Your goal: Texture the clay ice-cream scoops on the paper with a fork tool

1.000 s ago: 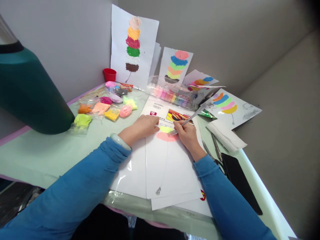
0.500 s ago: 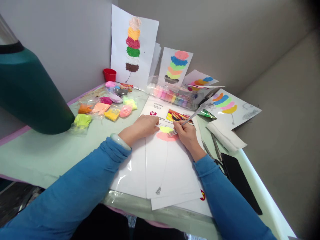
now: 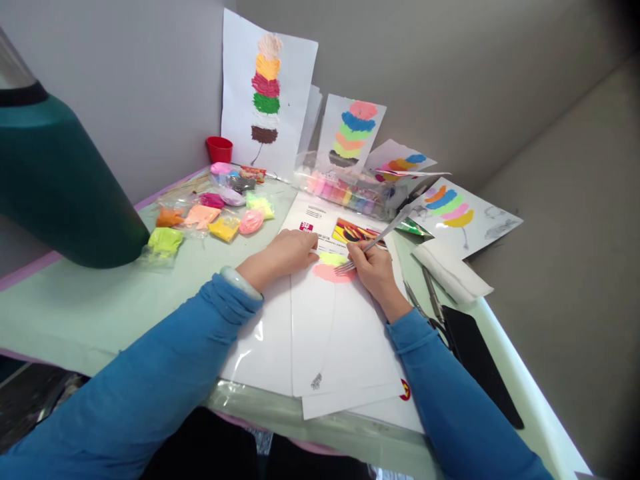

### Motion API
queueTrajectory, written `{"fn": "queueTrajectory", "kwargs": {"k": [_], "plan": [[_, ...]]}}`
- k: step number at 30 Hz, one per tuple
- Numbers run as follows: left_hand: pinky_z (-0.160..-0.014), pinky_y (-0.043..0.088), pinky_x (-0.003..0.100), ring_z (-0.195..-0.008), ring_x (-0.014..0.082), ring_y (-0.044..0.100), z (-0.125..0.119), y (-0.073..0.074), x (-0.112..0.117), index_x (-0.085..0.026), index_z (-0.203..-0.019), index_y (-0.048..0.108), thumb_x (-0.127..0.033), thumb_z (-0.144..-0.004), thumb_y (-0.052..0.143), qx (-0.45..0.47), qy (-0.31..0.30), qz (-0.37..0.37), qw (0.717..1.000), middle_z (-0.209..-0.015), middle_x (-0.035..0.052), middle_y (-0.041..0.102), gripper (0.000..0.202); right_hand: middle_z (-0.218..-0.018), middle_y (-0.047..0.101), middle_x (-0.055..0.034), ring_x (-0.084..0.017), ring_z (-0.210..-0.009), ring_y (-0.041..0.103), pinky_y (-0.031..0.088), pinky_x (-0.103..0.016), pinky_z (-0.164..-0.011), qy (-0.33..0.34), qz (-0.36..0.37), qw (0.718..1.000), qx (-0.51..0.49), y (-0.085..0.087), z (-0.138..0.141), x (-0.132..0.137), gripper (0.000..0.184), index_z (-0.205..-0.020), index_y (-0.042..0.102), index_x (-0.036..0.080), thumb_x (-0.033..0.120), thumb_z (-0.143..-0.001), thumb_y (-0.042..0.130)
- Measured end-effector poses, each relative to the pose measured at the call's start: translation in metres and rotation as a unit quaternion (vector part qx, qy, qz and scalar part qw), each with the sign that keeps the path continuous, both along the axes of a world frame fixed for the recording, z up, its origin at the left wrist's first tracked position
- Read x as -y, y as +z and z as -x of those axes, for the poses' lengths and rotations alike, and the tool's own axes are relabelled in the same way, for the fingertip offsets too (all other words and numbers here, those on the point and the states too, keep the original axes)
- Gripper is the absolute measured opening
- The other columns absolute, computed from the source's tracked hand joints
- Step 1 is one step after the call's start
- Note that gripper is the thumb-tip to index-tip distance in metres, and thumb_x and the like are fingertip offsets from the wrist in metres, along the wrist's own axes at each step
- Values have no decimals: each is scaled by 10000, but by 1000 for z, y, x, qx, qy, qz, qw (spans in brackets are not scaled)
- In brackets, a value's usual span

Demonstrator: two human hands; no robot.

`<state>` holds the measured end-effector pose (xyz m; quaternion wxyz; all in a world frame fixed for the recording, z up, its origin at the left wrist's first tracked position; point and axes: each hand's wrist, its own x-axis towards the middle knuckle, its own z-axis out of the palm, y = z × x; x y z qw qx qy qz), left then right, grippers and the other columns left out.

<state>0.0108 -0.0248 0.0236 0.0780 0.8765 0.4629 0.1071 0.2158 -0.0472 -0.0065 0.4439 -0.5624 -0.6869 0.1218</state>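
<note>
Pretty much nothing moved since a second ago, just the fork (image 3: pixel 373 245) tines a hair further over the pink clay smear (image 3: pixel 330 273) near the top of the white sheet (image 3: pixel 340 333). Right hand (image 3: pixel 375 270) pinching the fork handle with fingers curled tight, left hand (image 3: pixel 287 253) flat with fingers together, probably pinning the paper so it won't slide. Clay packets (image 3: pixel 210 217) off to the left, scissors (image 3: pixel 425 307) just right of the sheet, table edge (image 3: pixel 310 427) close at the near side, bare table to the left.
</note>
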Motion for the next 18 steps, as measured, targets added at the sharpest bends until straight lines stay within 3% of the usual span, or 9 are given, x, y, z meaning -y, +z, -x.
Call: {"fn": "queueTrajectory", "kwargs": {"k": [18], "plan": [[-685,407,310,-843,231,614,-1,0,1,-177,-923,596,-288,-774,438,-1,4,0,1000,-912,86,679,244,-576,614,-5,-142,-564,550,387,-263,-571,-4,2,1000,10,1,0,0,327,-612,593,183,419,-824,513]]}}
